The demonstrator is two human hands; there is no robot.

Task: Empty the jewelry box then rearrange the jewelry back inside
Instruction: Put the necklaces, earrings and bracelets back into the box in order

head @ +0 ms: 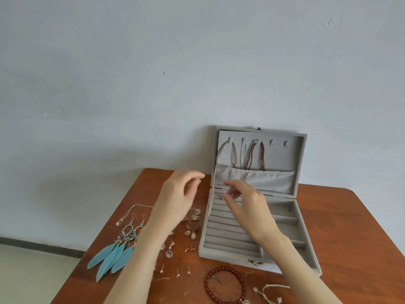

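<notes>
My left hand (178, 194) and right hand (245, 201) are hovering beside the open jewelry box (252, 227), possibly pinching a thin chain; tugging could be snagging the necklaces (245, 155) hanging in its lid.

Two bare forearms rise from the bottom edge and angle up toward the middle, roughly parallel. The left hand (178, 195) is raised with its back to the camera, the wrist straight, the fingers bent forward and the thumb tip meeting the forefinger tip in a light pinch; whether anything lies between them cannot be made out. The right hand (246, 204) hangs just beside it, to its right and a little lower, back upward, the wrist slightly bent, the fingers loosely curled and pointing left with the thumb tucked beneath them. The two hands do not touch.
</notes>
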